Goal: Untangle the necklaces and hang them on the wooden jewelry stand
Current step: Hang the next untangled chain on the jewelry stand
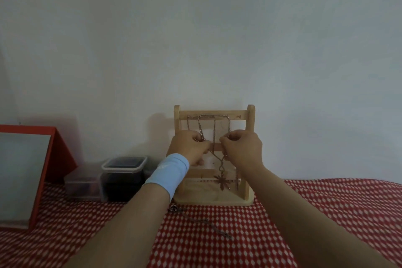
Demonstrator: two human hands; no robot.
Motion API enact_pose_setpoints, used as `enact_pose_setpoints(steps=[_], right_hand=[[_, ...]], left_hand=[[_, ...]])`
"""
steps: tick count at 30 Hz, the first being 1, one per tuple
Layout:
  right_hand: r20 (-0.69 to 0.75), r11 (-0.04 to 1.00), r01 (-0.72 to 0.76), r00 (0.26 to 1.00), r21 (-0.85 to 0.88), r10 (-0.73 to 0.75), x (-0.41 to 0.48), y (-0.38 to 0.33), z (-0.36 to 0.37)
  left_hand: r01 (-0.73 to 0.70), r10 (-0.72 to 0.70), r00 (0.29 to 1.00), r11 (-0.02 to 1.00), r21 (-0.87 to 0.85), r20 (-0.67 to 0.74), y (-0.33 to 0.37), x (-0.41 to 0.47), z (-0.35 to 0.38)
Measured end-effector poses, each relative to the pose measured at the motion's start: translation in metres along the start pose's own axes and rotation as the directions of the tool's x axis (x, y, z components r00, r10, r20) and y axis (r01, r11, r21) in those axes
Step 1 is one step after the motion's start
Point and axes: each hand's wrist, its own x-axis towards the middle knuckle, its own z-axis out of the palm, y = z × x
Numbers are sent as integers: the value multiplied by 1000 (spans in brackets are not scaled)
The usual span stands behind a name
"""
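A wooden jewelry stand stands upright against the wall on a red and white patterned cloth. Several chains hang from its top bar. My left hand, with a light blue wristband, is closed on one chain in front of the middle bar. My right hand pinches another chain, and a star-shaped pendant dangles below it. Another necklace lies loose on the cloth in front of the stand.
A dark plastic container with a clear lid sits left of the stand, with a smaller clear box beside it. A red-framed mirror leans at the far left. The white wall is right behind the stand.
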Motion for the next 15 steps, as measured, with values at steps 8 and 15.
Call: enact_pose_setpoints(steps=[8, 15], right_hand=[[81, 994, 31, 996, -101, -23, -8, 21, 22], [148, 998, -57, 987, -40, 62, -7, 21, 28]], left_hand=[[52, -52, 993, 999, 0, 102, -11, 0, 11], [43, -41, 994, 999, -15, 99, -18, 9, 21]])
